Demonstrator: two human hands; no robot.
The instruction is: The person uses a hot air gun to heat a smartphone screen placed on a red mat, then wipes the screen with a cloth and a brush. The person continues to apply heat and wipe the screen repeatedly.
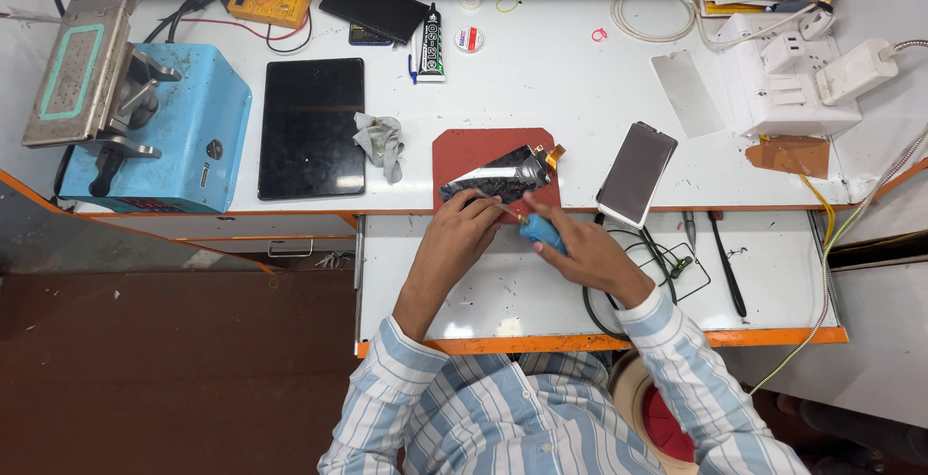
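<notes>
Red mat (464,151), blue machine (198,127), yellow meter (271,1).

Both forearms reach forward, converging at centre. Left hand (462,227) palm down, fingers curled and pressing down at the tips. Right hand (580,243) fisted in a closed grip, knuckles up, wrist angled inward. Striped sleeves at both wrists.

We see the screen part (498,177) lying on the mat (464,149) at the bench's front edge, with the left hand (462,233) touching its near edge and the right hand (580,248), holding a tool (539,230), just right of it over the drawer (773,272). Left of the mat lie a cloth (380,143), a tablet (312,127) and, farthest left, a machine (155,127). Right of the mat lies 1 phone (636,172); behind it stands a glue tube (431,43), and tweezers (726,262) lie in the drawer.
</notes>
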